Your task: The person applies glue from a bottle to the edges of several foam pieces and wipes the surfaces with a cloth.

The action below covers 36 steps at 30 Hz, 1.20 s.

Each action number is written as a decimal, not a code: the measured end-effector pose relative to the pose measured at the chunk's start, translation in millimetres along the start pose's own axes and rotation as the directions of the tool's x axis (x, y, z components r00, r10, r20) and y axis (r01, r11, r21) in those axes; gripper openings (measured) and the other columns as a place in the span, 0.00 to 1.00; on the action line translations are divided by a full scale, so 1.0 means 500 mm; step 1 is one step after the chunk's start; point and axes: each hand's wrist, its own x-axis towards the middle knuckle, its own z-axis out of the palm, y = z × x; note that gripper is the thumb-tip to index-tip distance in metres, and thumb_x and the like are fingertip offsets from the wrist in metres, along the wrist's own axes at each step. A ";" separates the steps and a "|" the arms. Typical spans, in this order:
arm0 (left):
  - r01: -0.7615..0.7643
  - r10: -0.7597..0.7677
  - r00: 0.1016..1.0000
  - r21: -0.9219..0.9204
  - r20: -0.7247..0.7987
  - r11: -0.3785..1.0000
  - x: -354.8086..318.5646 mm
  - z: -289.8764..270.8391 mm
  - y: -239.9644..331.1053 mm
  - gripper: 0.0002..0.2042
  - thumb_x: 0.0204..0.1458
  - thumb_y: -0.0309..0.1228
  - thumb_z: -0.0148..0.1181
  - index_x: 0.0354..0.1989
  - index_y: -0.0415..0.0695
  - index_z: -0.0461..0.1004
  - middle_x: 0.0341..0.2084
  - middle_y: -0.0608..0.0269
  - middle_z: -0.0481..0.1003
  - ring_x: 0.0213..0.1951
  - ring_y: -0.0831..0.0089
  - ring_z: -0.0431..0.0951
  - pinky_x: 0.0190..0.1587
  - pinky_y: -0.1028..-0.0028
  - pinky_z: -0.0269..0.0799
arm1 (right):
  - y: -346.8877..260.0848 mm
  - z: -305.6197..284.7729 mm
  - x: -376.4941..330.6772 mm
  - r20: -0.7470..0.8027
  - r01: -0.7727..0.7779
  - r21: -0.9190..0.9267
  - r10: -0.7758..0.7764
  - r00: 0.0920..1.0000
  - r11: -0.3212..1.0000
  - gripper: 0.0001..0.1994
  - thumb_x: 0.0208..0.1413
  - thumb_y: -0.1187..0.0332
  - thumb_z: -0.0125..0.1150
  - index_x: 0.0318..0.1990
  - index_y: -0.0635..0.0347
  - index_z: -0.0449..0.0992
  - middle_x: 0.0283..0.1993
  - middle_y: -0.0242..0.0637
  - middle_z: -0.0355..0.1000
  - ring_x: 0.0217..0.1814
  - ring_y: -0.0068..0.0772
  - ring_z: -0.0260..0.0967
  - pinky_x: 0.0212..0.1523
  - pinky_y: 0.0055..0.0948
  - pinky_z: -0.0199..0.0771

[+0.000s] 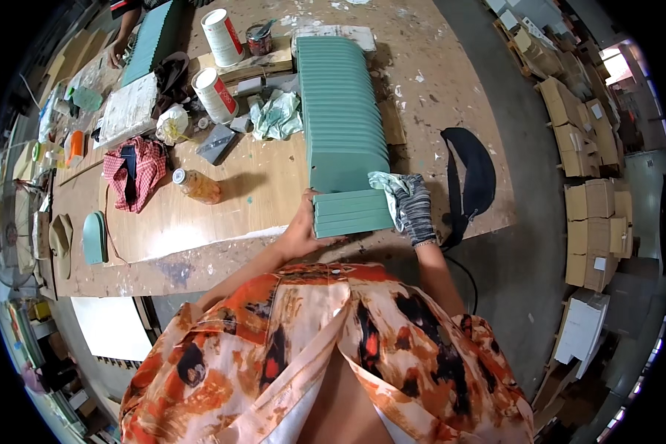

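On the workbench, near its far edge, stand two white cylindrical cans with red labels, one behind the other, and a small open tin with a tool inside; what else is in it I cannot tell. A clear bottle with amber liquid lies on its side nearer the left part of the bench, beside a red checkered cloth.

A long row of green flat pieces runs from the far edge toward the person. At its near end, close to the near edge of the bench, is a small stack of green pieces. The bare left hand grips the left side of this stack, fingers curled around it. The right hand, in a grey striped glove, is closed on a pale cloth and presses against the right side of the stack.
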 end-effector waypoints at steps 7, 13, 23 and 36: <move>0.058 -0.058 0.998 0.015 0.003 0.998 -0.004 -0.001 0.002 0.42 0.39 0.31 0.76 0.59 0.35 0.53 0.50 0.47 0.58 0.55 0.52 0.65 0.60 0.62 0.62 | -0.075 -0.012 0.009 0.156 -0.249 0.405 0.202 0.967 0.880 0.08 0.59 0.84 0.50 0.45 0.70 0.72 0.45 0.46 0.77 0.44 0.31 0.76 0.49 0.25 0.77; 0.073 -0.073 0.997 -0.020 -0.012 0.997 -0.007 -0.004 -0.001 0.42 0.39 0.30 0.76 0.59 0.35 0.53 0.50 0.48 0.59 0.55 0.52 0.65 0.60 0.61 0.63 | -0.122 0.031 -0.035 0.267 0.427 -0.489 -0.336 0.903 0.760 0.11 0.53 0.71 0.66 0.44 0.58 0.80 0.45 0.42 0.76 0.46 0.35 0.73 0.55 0.31 0.72; 0.003 -0.003 1.000 0.046 -0.004 0.999 0.000 -0.005 0.008 0.42 0.40 0.33 0.78 0.59 0.37 0.54 0.50 0.48 0.60 0.55 0.53 0.66 0.59 0.62 0.63 | -0.122 -0.001 0.025 0.743 0.769 -0.603 -0.200 0.639 0.213 0.19 0.58 0.65 0.54 0.58 0.48 0.74 0.58 0.26 0.73 0.54 0.29 0.70 0.59 0.33 0.65; 0.084 -0.085 0.995 -0.012 -0.046 0.996 -0.002 -0.001 -0.003 0.47 0.40 0.36 0.78 0.62 0.35 0.50 0.54 0.45 0.61 0.58 0.50 0.64 0.63 0.61 0.60 | -0.196 0.181 -0.038 0.387 0.559 -0.625 -0.405 0.828 0.545 0.14 0.45 0.67 0.70 0.38 0.66 0.78 0.42 0.47 0.74 0.43 0.48 0.73 0.48 0.40 0.74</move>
